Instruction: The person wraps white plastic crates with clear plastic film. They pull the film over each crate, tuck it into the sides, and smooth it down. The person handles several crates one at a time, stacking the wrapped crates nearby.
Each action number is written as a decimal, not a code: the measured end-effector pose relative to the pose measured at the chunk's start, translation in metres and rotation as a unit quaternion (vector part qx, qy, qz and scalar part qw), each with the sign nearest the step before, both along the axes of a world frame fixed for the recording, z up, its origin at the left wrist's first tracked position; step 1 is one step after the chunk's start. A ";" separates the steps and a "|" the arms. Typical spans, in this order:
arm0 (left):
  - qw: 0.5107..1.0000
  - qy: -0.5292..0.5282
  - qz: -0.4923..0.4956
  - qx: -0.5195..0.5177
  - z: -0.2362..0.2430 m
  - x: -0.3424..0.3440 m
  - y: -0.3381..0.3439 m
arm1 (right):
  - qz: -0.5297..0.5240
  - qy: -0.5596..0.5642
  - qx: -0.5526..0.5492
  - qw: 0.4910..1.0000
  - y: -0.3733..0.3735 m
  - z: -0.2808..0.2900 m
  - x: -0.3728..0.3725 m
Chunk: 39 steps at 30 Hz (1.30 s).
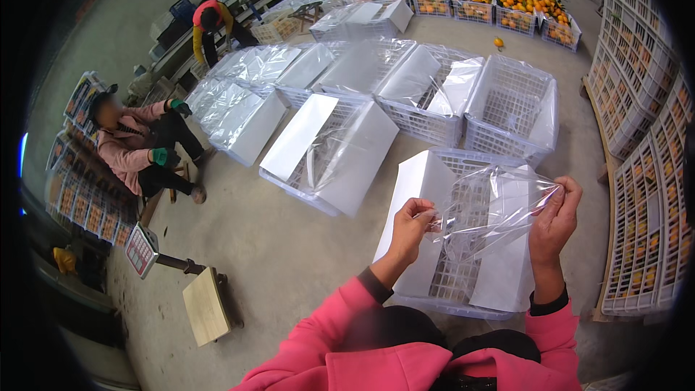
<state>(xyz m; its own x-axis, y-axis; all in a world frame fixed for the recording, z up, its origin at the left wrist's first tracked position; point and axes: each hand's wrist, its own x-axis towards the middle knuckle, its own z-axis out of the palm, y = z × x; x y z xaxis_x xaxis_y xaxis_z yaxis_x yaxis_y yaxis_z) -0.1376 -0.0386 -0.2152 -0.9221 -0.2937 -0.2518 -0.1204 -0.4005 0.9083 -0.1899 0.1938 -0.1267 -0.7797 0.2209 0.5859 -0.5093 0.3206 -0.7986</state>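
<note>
Stretched between both hands is a sheet of clear plastic film (481,221). My left hand (411,230) pinches its left edge, while my right hand (556,224) grips the right edge between thumb and fingers. Beneath the film stands a white plastic crate (452,307) on the floor in front of me. White paper sheets (413,199) line its two sides and fold up over the rims; the slatted bottom shows between them. Just beyond is another crate (297,192) with white paper and clear film laid in it.
More lined crates (510,101) stand in rows ahead. Crates heaped with oranges (499,3) are at the back, one loose orange (499,42) nearby. Tall crate stacks (637,174) rise at right. A platform scale (206,304), a seated person (137,137) and a bending person (213,25) are at left.
</note>
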 end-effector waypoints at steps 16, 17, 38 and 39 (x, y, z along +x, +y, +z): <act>0.979 -0.014 -0.076 -0.189 0.033 -0.085 -0.066 | 0.161 -0.204 -0.019 0.966 0.067 0.011 -0.054; 0.985 -0.037 -0.080 -0.147 0.017 -0.078 -0.064 | 0.151 -0.258 -0.038 0.953 0.064 -0.007 -0.055; 0.971 -0.175 -0.056 -0.155 -0.065 -0.098 -0.078 | 0.044 -0.259 0.273 0.926 0.095 -0.141 -0.115; 0.968 -0.180 -0.069 -0.163 -0.063 -0.111 -0.082 | 0.046 -0.272 0.254 0.927 0.097 -0.146 -0.127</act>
<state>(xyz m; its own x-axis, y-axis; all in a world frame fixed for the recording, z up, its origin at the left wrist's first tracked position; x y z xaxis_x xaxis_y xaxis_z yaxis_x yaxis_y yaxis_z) -0.2482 -0.1205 -0.2787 -0.8277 -0.2927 -0.4788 -0.4845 -0.0578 0.8729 -0.3171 0.2910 -0.2725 -0.9922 -0.0575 0.1101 -0.1187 0.7004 -0.7038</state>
